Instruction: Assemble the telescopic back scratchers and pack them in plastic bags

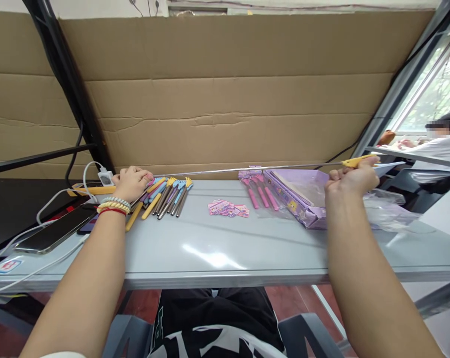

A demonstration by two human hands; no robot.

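Note:
A thin telescopic back scratcher (239, 169) is stretched out level across the back of the table. My right hand (353, 176) is closed round its yellow handle at the right. At the left, my left hand (130, 181) has its fingers bent around the other end of the metal rod, whose tip is hidden. Just beside and below the left hand lies a bunch of back scratchers (168, 198) with yellow, blue and purple parts and small claw heads. Pink back scratchers (261, 191) lie near the purple box (297, 199).
Small pink printed cards (228, 208) lie mid-table. Clear plastic bags (392, 209) rest beside the box. At left are a phone (56, 228), white cables (38, 226) and a charger (105, 176). A cardboard wall (228, 94) stands behind. Another person (441, 149) sits at far right.

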